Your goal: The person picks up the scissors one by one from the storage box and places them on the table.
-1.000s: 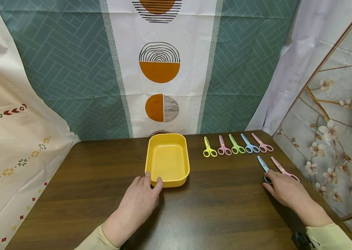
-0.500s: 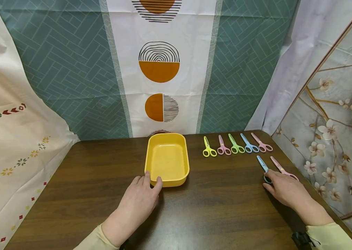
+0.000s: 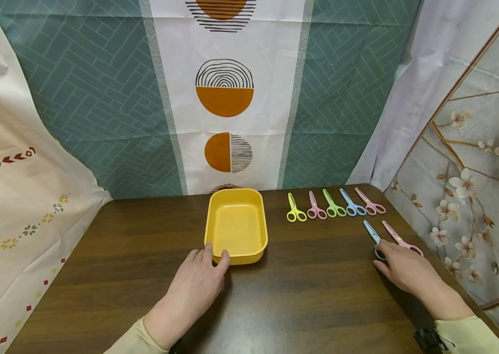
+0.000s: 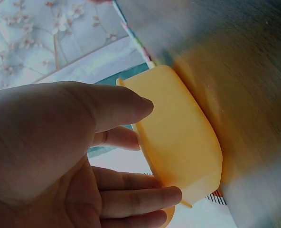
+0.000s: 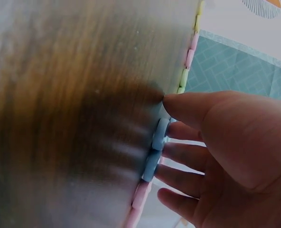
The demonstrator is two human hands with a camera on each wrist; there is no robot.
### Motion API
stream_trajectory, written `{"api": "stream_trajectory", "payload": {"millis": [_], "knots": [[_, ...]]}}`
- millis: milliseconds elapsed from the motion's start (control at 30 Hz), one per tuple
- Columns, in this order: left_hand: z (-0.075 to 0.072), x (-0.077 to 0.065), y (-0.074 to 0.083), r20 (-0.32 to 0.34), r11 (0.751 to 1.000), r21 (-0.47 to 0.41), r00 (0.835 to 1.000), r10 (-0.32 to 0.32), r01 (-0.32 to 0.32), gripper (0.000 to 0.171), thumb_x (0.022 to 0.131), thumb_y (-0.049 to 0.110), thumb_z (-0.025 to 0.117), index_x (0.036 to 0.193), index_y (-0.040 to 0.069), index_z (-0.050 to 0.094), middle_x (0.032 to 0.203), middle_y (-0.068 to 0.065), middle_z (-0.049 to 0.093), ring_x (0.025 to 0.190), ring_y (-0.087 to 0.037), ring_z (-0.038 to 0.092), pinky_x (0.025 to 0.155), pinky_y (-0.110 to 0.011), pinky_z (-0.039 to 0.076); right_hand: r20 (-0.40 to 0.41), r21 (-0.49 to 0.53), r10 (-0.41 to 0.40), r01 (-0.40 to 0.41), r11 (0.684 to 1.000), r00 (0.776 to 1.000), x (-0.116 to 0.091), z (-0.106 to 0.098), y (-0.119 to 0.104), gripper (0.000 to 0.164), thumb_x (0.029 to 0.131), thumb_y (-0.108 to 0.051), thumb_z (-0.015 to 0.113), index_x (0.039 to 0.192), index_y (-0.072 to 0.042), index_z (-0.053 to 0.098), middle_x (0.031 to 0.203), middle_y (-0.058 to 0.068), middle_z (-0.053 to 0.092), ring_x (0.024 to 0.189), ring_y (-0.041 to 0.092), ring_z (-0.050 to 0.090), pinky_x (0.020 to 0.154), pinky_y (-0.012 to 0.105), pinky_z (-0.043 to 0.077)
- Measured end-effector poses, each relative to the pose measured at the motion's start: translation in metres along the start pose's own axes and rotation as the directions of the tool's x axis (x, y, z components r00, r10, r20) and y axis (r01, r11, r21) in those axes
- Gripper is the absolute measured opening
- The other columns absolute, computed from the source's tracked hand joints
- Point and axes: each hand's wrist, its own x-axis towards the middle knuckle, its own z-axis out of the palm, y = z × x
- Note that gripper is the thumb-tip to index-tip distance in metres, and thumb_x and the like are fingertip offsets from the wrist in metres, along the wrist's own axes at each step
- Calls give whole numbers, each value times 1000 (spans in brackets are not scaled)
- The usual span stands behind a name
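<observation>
A yellow plastic tray (image 3: 237,223) stands on the dark table in the middle of the head view. My left hand (image 3: 196,282) rests at its near left corner, index finger at the rim and thumb at the front wall; the fingers look relaxed. At the right, blue scissors (image 3: 371,232) lie with their blades pointing away. My right hand (image 3: 406,268) reaches over their handles, which it partly covers. The fingertips are at the blue handle loops (image 5: 160,134) in the right wrist view, the thumb standing apart. Just right of them lie pink scissors (image 3: 395,234), partly behind the hand.
Along the back of the table (image 3: 143,275) runs a row of scissors: yellow (image 3: 296,214), pink (image 3: 316,212), green (image 3: 335,210), blue (image 3: 355,209) and pink (image 3: 375,208). Patterned curtains (image 3: 121,98) hang behind, with a floral cloth (image 3: 466,206) beside the right edge.
Both hands stay at the same spots, on the tray corner and over the blue scissors. The head view has shifted very slightly.
</observation>
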Motion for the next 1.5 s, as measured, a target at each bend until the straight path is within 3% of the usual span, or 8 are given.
{"api": "stream_trajectory", "payload": {"millis": [367,767,933,1167,1500], "knots": [[-2,0,0,5,1000,7,1000,0,0,50,85,22,90,125,4,66,116,-36,73,91,-42,77,91,-49,61,9,0,22,-22,1000,1000,-3,1,0,38,97,-20,84,123,3,69,133,33,69,117,50,70,90,67,58],[0,0,0,-5,1000,23,1000,7,-7,52,84,24,91,125,4,66,115,-36,73,90,-41,77,91,-50,61,-10,-5,2,-2,1000,1000,-4,1,-1,38,96,-20,86,121,3,70,130,30,70,114,48,72,89,65,59],[0,0,0,9,1000,27,1000,5,-5,53,85,25,91,126,4,65,116,-35,73,90,-40,78,92,-50,60,-51,-37,-36,34,999,998,-3,-1,-6,53,95,-22,87,134,7,69,138,34,66,124,52,67,96,67,56],[-1,0,1,18,1000,14,1000,-7,7,53,86,25,91,126,5,65,117,-35,73,91,-40,78,93,-50,60,-125,-42,-107,103,994,986,5,-6,-27,64,93,-24,89,144,7,65,143,32,66,133,50,64,107,65,52],[-2,-2,-1,12,1000,-16,1000,-7,7,56,86,26,92,130,4,65,119,-35,72,94,-42,77,93,-50,61,-125,-50,-182,177,983,975,19,-16,-72,67,97,-30,85,151,4,62,151,27,63,140,51,59,113,67,48]]}}
